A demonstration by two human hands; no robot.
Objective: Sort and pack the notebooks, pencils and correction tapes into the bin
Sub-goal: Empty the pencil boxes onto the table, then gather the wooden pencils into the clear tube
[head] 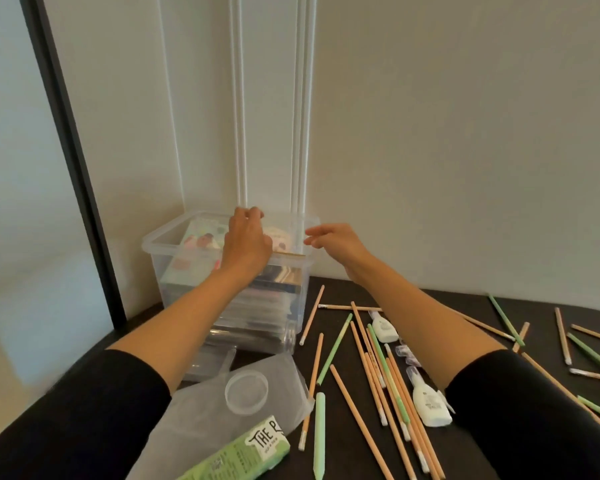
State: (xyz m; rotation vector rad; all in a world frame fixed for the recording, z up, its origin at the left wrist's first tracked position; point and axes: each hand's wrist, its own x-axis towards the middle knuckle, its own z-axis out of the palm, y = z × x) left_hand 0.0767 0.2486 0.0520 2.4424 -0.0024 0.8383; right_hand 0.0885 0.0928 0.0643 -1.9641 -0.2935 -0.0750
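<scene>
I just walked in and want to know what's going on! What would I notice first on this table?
First you'd see two bare arms reaching out to a clear plastic bin by the wall, with the left hand over the notebooks standing inside and the right hand open at its right edge. Next, the jumble of orange and green pencils scattered over the dark table to the right, with white correction tapes lying among them.
</scene>
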